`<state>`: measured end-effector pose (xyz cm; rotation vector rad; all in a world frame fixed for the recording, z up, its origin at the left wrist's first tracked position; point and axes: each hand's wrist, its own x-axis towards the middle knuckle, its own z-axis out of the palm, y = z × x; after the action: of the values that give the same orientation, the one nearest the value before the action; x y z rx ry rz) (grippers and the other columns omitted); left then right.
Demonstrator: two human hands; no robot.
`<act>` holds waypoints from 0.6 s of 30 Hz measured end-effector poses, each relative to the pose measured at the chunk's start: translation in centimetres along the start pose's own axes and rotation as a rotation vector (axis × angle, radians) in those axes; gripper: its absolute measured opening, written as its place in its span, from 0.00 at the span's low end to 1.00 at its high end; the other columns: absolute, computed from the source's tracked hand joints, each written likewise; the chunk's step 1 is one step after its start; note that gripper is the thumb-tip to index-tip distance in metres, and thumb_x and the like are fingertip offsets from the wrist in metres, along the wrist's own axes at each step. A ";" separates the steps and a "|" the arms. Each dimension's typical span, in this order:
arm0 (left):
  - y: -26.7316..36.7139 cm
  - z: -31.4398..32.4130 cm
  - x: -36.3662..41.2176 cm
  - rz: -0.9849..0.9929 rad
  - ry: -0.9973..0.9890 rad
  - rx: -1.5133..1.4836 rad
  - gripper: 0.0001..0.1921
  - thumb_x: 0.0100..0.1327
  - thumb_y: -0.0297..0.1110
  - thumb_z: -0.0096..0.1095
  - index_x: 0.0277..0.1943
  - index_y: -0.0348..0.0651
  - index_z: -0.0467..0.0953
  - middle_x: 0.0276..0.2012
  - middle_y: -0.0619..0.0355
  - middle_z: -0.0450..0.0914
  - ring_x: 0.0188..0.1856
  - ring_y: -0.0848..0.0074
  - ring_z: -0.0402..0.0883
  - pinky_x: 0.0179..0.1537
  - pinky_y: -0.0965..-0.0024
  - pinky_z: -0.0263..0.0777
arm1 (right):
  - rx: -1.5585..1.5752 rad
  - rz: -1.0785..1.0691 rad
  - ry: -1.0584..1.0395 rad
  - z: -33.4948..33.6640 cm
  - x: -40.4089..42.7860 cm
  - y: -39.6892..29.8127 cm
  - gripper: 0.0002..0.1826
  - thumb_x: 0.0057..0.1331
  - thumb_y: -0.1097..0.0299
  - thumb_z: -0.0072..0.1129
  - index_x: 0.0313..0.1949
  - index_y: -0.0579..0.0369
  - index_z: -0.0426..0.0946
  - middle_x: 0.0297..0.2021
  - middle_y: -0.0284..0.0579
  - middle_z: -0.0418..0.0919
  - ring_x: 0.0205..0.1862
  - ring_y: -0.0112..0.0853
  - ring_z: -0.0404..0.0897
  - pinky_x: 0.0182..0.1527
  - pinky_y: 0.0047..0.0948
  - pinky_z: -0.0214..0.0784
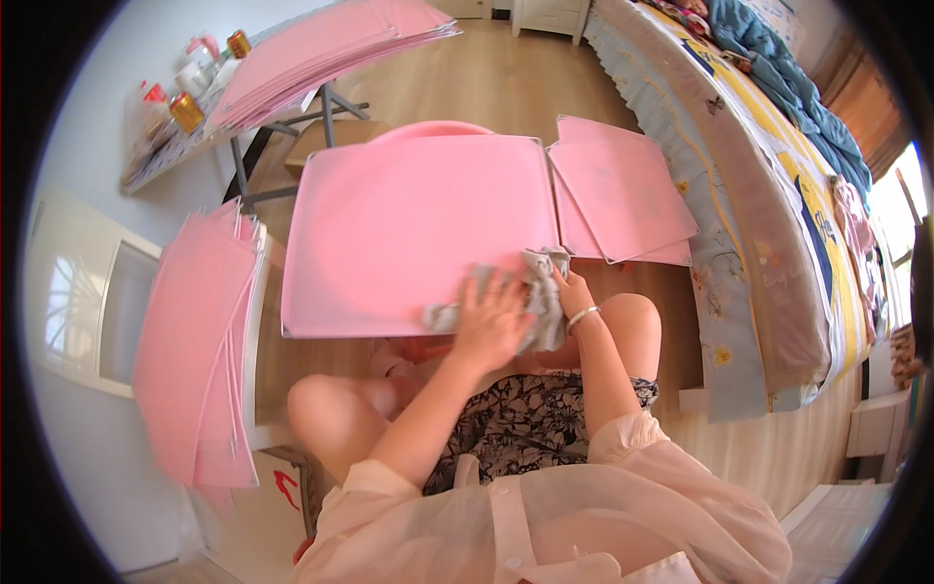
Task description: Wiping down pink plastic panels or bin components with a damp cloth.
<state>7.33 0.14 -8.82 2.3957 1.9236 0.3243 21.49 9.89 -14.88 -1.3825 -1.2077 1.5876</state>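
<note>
Before me a translucent pink plastic panel (423, 219) lies across a round pink tub (438, 128), whose far rim shows behind it. My left hand (492, 321) is spread flat over a grey cloth (543, 314) near the panel's front right corner; motion blurs its fingers. The cloth reaches out on both sides of that hand. At the panel's right edge, my right hand (575, 292), with a bracelet at the wrist, grips the bunched cloth. Part of the cloth hangs over the near edge.
More pink panels (620, 190) lie to the right, beside a bed (773, 219). Other panels (197, 350) lean at the left. A folding table (160, 157) holds a panel stack (321, 58), cans (187, 112) and a bag. Below it sits a cardboard box (332, 142).
</note>
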 end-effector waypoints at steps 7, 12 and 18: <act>-0.6 1.2 -1.2 0.031 0.190 -0.023 0.22 0.63 0.46 0.38 0.54 0.43 0.65 0.55 0.55 0.65 0.63 0.64 0.51 0.61 0.48 0.36 | 0.320 -0.079 0.091 1.4 -2.5 1.8 0.15 0.66 0.65 0.42 0.43 0.64 0.70 0.34 0.38 0.74 0.33 0.21 0.72 0.34 0.19 0.66; -8.3 -0.6 -5.1 -0.515 0.368 0.109 0.21 0.62 0.47 0.40 0.53 0.46 0.68 0.57 0.57 0.63 0.62 0.62 0.54 0.60 0.49 0.39 | -0.111 -0.197 0.138 2.4 -4.0 0.0 0.20 0.61 0.57 0.50 0.38 0.67 0.70 0.32 0.44 0.75 0.34 0.29 0.72 0.38 0.26 0.63; -8.7 -0.7 -5.8 -0.514 0.380 0.168 0.20 0.62 0.44 0.42 0.54 0.47 0.67 0.58 0.57 0.61 0.61 0.60 0.55 0.60 0.50 0.41 | -0.792 -0.049 0.276 5.3 -4.0 -4.9 0.25 0.58 0.59 0.46 0.51 0.63 0.61 0.57 0.58 0.57 0.54 0.45 0.64 0.53 0.40 0.57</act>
<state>-2.29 -3.61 -10.40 1.9161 2.7357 0.6367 16.73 6.69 -8.99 -1.9450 -1.7618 0.8441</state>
